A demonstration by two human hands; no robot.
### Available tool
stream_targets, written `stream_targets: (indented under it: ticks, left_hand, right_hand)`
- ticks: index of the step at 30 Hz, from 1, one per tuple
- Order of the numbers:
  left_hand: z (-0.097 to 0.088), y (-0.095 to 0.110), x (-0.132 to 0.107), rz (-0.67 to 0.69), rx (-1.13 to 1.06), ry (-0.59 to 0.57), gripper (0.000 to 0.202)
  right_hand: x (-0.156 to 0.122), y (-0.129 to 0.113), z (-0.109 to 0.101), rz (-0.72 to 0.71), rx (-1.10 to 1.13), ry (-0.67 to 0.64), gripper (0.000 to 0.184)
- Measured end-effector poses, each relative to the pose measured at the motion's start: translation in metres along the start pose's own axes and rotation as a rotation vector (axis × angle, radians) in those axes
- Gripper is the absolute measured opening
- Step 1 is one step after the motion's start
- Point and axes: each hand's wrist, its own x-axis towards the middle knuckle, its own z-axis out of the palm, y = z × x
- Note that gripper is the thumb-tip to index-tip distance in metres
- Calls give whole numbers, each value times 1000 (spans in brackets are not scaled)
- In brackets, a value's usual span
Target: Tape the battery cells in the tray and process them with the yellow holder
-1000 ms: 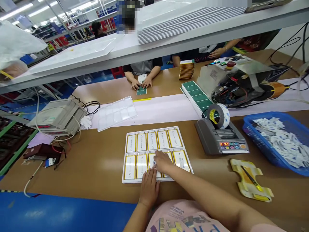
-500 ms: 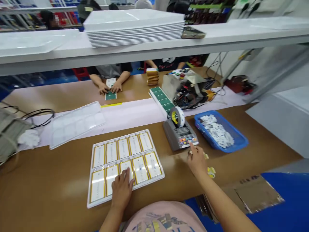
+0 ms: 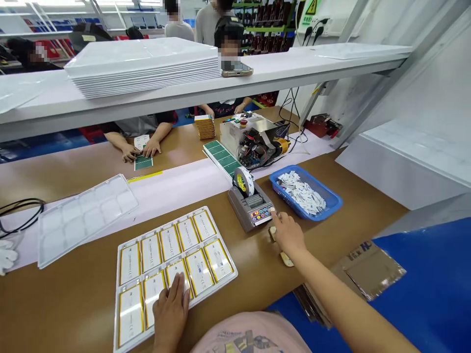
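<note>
My left hand (image 3: 171, 306) lies open on a white plastic tray (image 3: 118, 299), its fingertips on one of the flat battery packs (image 3: 179, 277). Two rows of these white packs with yellow edges fill the tray. To the right is a grey tape dispenser (image 3: 241, 212) with a roll of white tape (image 3: 249, 181) on top and a lit button panel (image 3: 260, 214). My right hand (image 3: 289, 235) has its index finger stretched to the panel's right end, the other fingers loosely bent. Nothing is visible in this hand. Small pale yellow pieces (image 3: 287, 260) lie beneath it.
A blue basket (image 3: 333, 201) with white scraps stands right of the dispenser. Behind are an open machine (image 3: 257, 142), green sheets (image 3: 222, 157) and an empty clear tray (image 3: 86, 215). A shelf (image 3: 272, 71) with stacked white trays (image 3: 147, 63) crosses above. A co-worker's hands (image 3: 142, 151) work opposite.
The camera view has turned right, so things sit further left. My right index finger has shifted towards the panel's right end. My left hand stays on the tray.
</note>
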Motion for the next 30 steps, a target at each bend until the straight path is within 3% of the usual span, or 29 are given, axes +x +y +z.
stream_targets:
  ticks: [2, 5, 8, 10, 11, 16, 18, 19, 20, 23, 24, 27, 30]
  left_hand:
    - [-3, 1, 0, -9, 30, 2, 45]
    - [-8, 5, -1, -21, 57, -18, 44]
    - [-10, 7, -2, -32, 67, -38, 45]
    - [-10, 7, -2, -30, 59, -55, 46]
    - [-9, 6, -2, -24, 50, -64, 46]
    - [-9, -5, 0, 42, -46, -107, 46]
    - [-8, -16, -8, 119, -119, -134, 43]
    - [-6, -23, -15, 166, -153, -143, 41]
    - [-5, -30, -24, 213, -179, -141, 39]
    - [4, -55, -57, 313, -203, -57, 34]
    - [7, -63, -68, 322, -195, -6, 33]
    - [13, -81, -88, 277, -153, 125, 32]
    - [18, -87, -87, 261, -123, 163, 33]
  right_hand:
    - [-1, 3, 2, 99, 284, 10, 48]
    - [-10, 2, 17, 447, 952, 23, 47]
    - [-20, -11, 37, 781, 1514, -246, 50]
    - [-21, -20, 46, 844, 1609, -379, 44]
    - [-19, -24, 48, 848, 1586, -368, 39]
    - [-24, -36, 39, 860, 1354, -16, 30]
    - [-41, -53, 37, 730, 1235, 121, 32]
    - [-53, -68, 39, 576, 1142, 112, 33]
    - [-66, -87, 44, 368, 1030, 29, 32]
    - [-106, -166, 70, -336, 630, -450, 33]
    - [-119, -193, 80, -492, 515, -579, 33]
    - [-143, -257, 105, -718, 196, -732, 34]
    - [-146, -283, 120, -725, 36, -745, 33]
